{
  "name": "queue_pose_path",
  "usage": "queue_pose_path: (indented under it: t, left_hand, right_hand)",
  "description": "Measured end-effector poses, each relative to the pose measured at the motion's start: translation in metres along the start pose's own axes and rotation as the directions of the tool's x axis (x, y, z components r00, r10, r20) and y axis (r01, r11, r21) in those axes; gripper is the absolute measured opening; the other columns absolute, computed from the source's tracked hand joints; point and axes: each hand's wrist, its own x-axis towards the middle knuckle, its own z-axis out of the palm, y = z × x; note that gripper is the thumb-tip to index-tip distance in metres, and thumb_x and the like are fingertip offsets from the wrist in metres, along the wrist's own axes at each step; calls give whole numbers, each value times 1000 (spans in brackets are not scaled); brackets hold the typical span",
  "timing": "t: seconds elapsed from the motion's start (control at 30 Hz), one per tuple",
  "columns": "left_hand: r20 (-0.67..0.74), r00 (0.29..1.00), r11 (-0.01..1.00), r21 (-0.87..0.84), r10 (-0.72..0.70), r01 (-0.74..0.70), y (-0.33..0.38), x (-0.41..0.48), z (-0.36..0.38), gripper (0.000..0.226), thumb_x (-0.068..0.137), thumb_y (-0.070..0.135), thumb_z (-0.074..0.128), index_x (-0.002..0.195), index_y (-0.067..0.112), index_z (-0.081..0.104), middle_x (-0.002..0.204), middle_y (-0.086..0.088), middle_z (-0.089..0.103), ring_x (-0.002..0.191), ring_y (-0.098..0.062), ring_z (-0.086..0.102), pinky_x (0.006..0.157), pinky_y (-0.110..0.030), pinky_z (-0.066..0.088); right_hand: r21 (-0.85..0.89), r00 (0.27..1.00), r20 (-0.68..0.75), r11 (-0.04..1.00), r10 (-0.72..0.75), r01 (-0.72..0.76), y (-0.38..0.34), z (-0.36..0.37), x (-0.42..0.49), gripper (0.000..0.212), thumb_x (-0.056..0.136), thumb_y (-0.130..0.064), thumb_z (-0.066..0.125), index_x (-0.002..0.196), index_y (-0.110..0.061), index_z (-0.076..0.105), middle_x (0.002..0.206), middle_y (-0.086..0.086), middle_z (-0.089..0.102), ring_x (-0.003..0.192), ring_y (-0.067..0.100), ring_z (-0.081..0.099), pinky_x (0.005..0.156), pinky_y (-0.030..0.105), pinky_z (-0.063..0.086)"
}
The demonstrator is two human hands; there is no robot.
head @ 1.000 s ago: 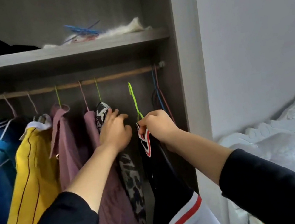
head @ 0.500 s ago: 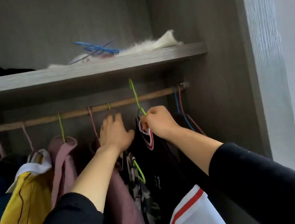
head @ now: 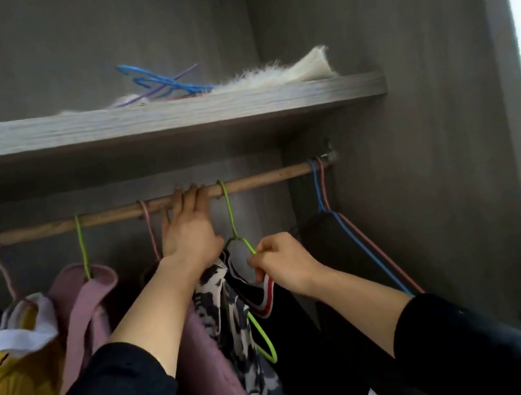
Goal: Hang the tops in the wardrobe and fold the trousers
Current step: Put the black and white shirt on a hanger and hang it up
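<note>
The wooden rail [head: 269, 176] runs across the wardrobe under a shelf. A green hanger [head: 230, 216] carrying a black top [head: 299, 347] with a red-and-white striped collar has its hook over the rail. My right hand [head: 281, 265] pinches the hanger's shoulder wire at the collar. My left hand [head: 189, 234] reaches up just left of that hook, its straight fingers resting on the rail. Below the left wrist hangs a black-and-white patterned garment [head: 223, 308].
Left along the rail hang a pink top [head: 80, 309] and a yellow-and-white top [head: 9, 381]. Empty blue and pink hangers [head: 357, 239] hang by the wardrobe's right wall [head: 427, 202]. The shelf [head: 134, 122] holds blue hangers [head: 158, 81] and a white fluffy item [head: 285, 71].
The green hanger has risen and its hook now sits over the rail. My left hand moved up from the hanging clothes to the rail. The view has tilted upward and closer.
</note>
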Motion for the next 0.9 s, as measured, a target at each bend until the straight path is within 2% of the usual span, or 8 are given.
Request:
queue_pose_path:
  t: [0.13,0.23,0.3,0.37,0.43,0.53,0.77,0.9]
  left_hand:
    - [-17,1000,1000,10,8,-8,-2,2,2,87,81,22,62,151,16,11,159,-1,11,146,-31,3,118,-45,13]
    - [-14,1000,999,35,13,-13,-4,3,2,86,81,20,62,151,16,13,158,-1,14,144,-39,7,115,-50,19]
    - [-22,1000,1000,24,15,-14,-5,3,2,83,80,19,61,150,15,16,157,-1,17,143,-40,9,115,-50,20]
    - [-26,1000,1000,-19,7,-8,-4,3,1,80,81,19,60,150,16,19,157,-1,19,143,-39,9,114,-47,21]
    - [-21,1000,999,-42,3,-4,-4,3,1,80,82,20,60,150,16,19,157,-1,19,144,-38,7,114,-46,23]
    - [-17,1000,998,-57,4,-4,-5,4,1,81,81,20,60,150,16,18,157,-2,18,144,-37,6,115,-46,23]
    - [11,1000,998,-70,5,-5,-4,4,0,83,81,23,61,150,17,15,157,0,15,145,-36,3,113,-45,28]
    - [25,1000,997,-72,1,1,-4,4,-1,84,81,25,61,150,18,14,158,1,13,145,-35,2,112,-45,30]
  right_hand:
    - [-113,998,58,994,-5,11,-7,-6,1,31,85,-28,62,65,-4,65,65,9,60,59,15,52,60,29,39]
    - [-296,999,-22,955,-36,27,-17,-27,11,42,89,-43,56,65,-10,60,73,12,61,73,25,59,64,30,41]
    - [-565,988,-115,825,-102,20,-24,-50,17,31,90,-41,55,86,-12,64,94,15,65,91,31,63,70,31,43]
    - [-796,972,-154,605,-175,-17,-27,-72,22,26,92,-30,54,107,-10,61,109,13,65,101,33,63,71,32,42]
    - [-903,978,-140,424,-153,-63,-22,-86,26,25,92,-23,54,113,-10,59,111,9,64,101,30,63,68,31,39]
    - [-942,988,-150,311,-42,-130,-8,-91,29,24,91,-20,56,114,-13,59,109,6,64,98,25,63,66,31,41]
    - [-948,988,-153,286,-27,-139,6,-86,31,25,91,-14,55,116,-12,58,110,7,64,100,26,63,68,32,42]
    - [-867,982,-185,465,36,-180,-4,-82,32,15,92,-20,56,104,-11,57,98,5,62,83,23,60,65,32,46]
